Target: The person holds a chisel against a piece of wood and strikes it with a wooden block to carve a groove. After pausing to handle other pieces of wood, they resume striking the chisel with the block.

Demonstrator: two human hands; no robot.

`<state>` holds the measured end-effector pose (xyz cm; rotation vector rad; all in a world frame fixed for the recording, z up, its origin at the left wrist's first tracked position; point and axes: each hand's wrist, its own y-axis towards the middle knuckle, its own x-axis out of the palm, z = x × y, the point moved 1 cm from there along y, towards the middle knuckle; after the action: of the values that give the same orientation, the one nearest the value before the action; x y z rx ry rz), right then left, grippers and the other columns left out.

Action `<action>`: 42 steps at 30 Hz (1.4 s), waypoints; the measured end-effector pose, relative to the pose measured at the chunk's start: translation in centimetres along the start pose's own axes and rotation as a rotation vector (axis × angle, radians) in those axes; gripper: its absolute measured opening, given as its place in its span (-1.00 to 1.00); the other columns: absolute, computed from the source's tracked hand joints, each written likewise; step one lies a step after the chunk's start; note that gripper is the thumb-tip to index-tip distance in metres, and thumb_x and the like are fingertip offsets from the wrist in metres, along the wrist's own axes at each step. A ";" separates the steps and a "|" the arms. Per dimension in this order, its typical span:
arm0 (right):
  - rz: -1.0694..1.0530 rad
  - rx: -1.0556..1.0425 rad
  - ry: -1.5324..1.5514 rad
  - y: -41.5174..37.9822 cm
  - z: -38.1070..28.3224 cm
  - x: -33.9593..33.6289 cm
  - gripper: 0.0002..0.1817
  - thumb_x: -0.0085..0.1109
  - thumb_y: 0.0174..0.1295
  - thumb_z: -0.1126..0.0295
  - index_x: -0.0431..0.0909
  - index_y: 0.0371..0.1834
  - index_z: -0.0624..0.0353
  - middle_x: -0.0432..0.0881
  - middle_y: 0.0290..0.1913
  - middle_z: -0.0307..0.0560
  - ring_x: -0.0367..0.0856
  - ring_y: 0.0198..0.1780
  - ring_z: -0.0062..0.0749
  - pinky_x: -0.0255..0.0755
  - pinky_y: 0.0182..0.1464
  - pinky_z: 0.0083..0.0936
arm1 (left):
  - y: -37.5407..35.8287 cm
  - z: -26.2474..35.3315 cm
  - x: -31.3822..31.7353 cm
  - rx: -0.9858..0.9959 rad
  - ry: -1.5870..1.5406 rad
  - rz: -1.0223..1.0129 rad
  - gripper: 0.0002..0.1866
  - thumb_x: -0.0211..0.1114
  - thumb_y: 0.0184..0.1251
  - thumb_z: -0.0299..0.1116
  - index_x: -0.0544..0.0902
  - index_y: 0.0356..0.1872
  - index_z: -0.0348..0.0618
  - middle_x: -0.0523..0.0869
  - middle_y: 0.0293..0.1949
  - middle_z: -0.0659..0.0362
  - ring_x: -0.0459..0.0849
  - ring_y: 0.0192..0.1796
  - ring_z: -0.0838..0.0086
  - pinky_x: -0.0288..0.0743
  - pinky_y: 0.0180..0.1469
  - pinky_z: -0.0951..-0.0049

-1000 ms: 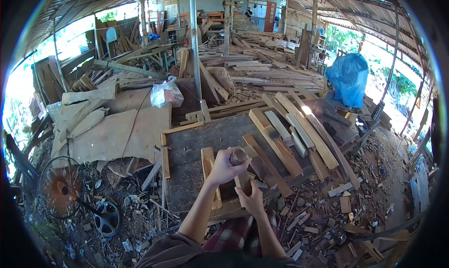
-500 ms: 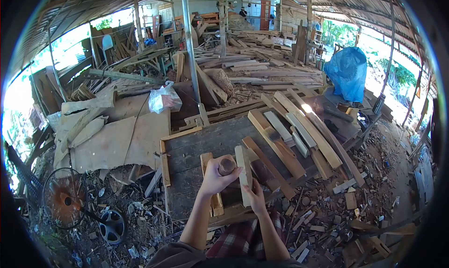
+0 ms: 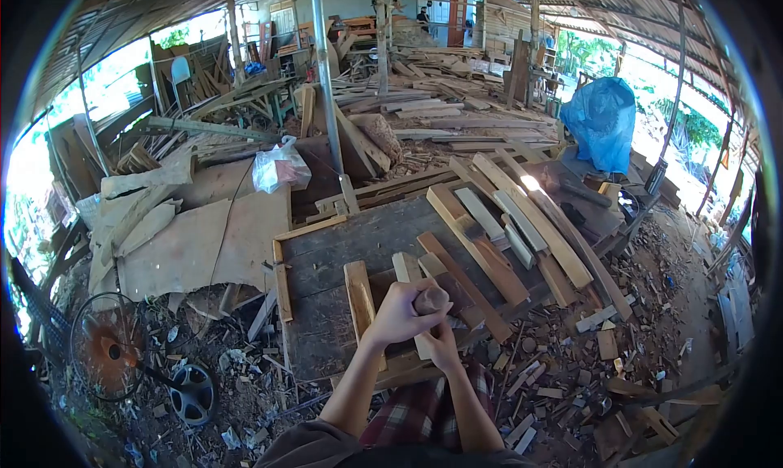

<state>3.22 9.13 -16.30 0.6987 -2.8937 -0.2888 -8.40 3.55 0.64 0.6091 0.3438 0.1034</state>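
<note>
In my left hand [image 3: 398, 316] is a round-ended piece of wood [image 3: 431, 301], its blunt end facing up toward me. The fingers wrap around it; the rest of its length is hidden. Just below, my right hand [image 3: 442, 352] closes on the edge of a pale wooden strip [image 3: 405, 266], its fingertips partly covered by my left hand. The strip lies across the dark bench [image 3: 322, 260], its middle hidden behind the left hand. A wooden bar [image 3: 357, 292] rests to the left of my hands, and a brown plank [image 3: 465, 287] to the right.
Several long boards [image 3: 534, 219] lie on the bench's right side. A blue plastic cover [image 3: 599, 124] hangs over something at the back right. A metal post [image 3: 325, 76] stands behind the bench. Wood scraps [image 3: 563, 386] litter the ground, and a wheel [image 3: 194, 393] lies at the lower left.
My left hand has moved right with the round-ended wood, across the pale strip and over my right hand. The strip's upper end has shifted slightly left. The view has turned slightly.
</note>
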 end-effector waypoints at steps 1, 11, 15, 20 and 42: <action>-0.001 0.043 -0.021 0.0 0.0 -0.1 -0.40 0.28 0.21 0.33 0.34 0.29 0.29 0.56 0.04 -0.10 0.51 0.02 -0.53 0.39 0.06 -0.54 | 0.2 -0.1 0.4 0.009 0.017 -0.011 -0.81 0.42 0.09 -0.40 0.58 -0.48 -0.25 0.52 -0.61 0.25 0.40 -0.53 0.67 0.36 -0.44 0.56; 0.125 -0.338 -0.346 0.0 4.1 -1.0 -0.55 0.13 0.24 0.44 0.39 0.19 0.31 0.51 0.11 -0.07 0.45 0.17 -0.39 0.29 0.22 -0.46 | -0.6 -3.4 5.9 0.002 0.400 -0.212 -0.71 0.43 -0.05 -0.23 0.63 -0.30 -0.10 0.66 -0.48 0.01 0.68 -0.35 0.06 0.55 -0.29 0.20; 0.050 -0.213 -0.190 0.5 4.3 -1.2 -0.52 0.16 0.22 0.43 0.38 0.22 0.30 0.51 0.11 -0.06 0.45 0.18 -0.39 0.30 0.22 -0.47 | -1.3 -4.6 6.8 0.004 0.521 -0.239 -0.70 0.41 -0.07 -0.19 0.64 -0.29 -0.06 0.68 -0.46 0.04 0.69 -0.34 0.08 0.57 -0.25 0.16; -0.008 -0.138 -0.093 0.4 4.0 -1.4 -0.48 0.20 0.20 0.42 0.36 0.24 0.29 0.51 0.12 -0.05 0.45 0.18 -0.39 0.30 0.22 -0.47 | -1.3 -4.0 5.8 0.019 0.489 -0.177 -0.71 0.43 -0.10 -0.26 0.64 -0.32 -0.10 0.68 -0.47 0.06 0.69 -0.36 0.10 0.57 -0.28 0.23; 0.006 0.000 0.065 -0.3 -0.7 0.2 -0.46 0.26 0.23 0.32 0.37 0.25 0.24 0.58 0.00 -0.13 0.51 0.02 -0.54 0.36 0.09 -0.56 | -3.3 -0.1 -0.1 0.112 -0.065 0.320 -0.83 0.35 -0.03 -0.59 0.51 -0.63 -0.17 0.58 -0.66 0.27 0.47 -0.63 0.67 0.30 -0.54 0.60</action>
<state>3.26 8.69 -15.67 0.6857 -2.8343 -0.2609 -8.58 0.86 -1.31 0.7734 0.1877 0.3720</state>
